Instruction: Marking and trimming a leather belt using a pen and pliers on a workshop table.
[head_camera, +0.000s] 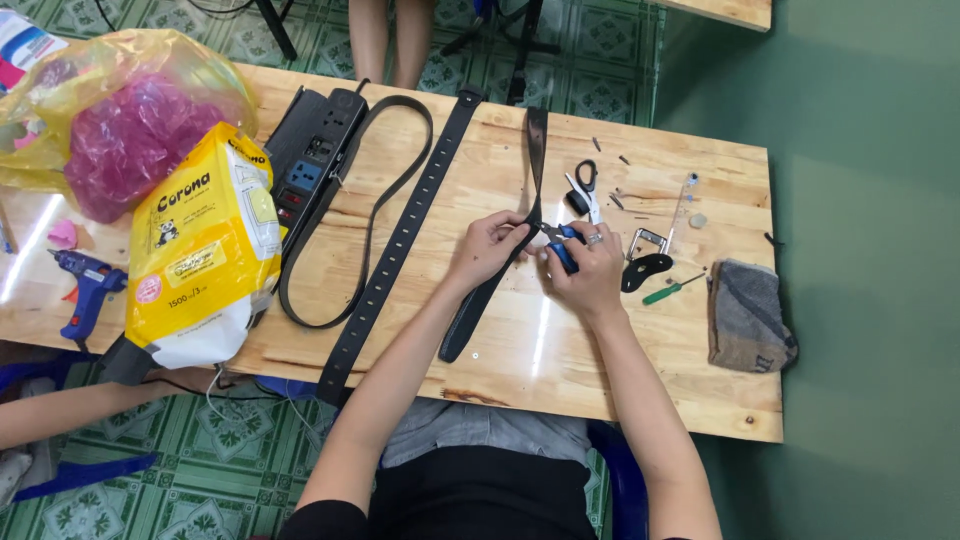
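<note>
Belt (533, 165) pinched between left fingers (510, 232), pliers (562, 243) alongside

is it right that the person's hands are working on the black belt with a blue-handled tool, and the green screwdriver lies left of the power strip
Not quite. The head view shows the green screwdriver lying right of the hands, near the grey cloth, far from the power strip. The rest holds: the left hand and right hand work on the black belt with a blue-handled tool.
</note>
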